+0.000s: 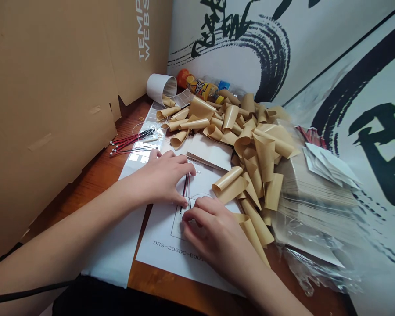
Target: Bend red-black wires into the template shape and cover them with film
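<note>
A few thin red and black wires [186,186] lie on a white printed sheet [158,232] marked with a drawing and "DRS-206DC-E00". My left hand [159,177] arches over them from the left, thumb and fingers apart, with its fingertips by the far end of the wires and the thumb beside their near part. Closer to me, my right hand [213,228] is closed in a pinch at the near end of a wire; its fingertips partly hide that end. Beyond both hands rests a stack of pale cards [210,151].
Curled brown paper pieces [230,118] pile up behind and to the right. More red and black wires [134,141] lie at left on a white strip [128,219]. A plastic-wrapped stack [316,206], bottle [200,87], white roll [161,87] and cardboard wall [52,87] surround the table.
</note>
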A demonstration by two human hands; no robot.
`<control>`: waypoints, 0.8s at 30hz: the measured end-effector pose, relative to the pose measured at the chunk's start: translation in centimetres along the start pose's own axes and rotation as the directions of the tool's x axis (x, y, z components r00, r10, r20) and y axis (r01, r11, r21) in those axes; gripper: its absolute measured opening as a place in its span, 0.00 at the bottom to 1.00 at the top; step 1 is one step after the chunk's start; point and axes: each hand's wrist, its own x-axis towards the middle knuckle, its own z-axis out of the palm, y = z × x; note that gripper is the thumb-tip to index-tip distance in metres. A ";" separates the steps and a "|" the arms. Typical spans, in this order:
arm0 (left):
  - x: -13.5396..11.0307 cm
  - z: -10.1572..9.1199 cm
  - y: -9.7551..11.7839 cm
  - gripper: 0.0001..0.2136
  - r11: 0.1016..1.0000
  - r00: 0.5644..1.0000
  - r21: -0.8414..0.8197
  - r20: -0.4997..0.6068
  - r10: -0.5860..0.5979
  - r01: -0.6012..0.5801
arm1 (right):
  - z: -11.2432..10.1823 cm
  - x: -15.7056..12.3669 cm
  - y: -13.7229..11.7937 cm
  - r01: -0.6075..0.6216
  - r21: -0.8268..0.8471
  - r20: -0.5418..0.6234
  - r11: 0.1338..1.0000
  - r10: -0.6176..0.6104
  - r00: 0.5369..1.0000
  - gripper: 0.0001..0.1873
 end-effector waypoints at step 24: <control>0.1 0.1 0.0 0.24 1.000 1.000 -0.004 0.022 -0.003 0.003 | -2.4 0.7 0.5 -0.174 0.099 0.326 0.980 0.134 0.936 0.03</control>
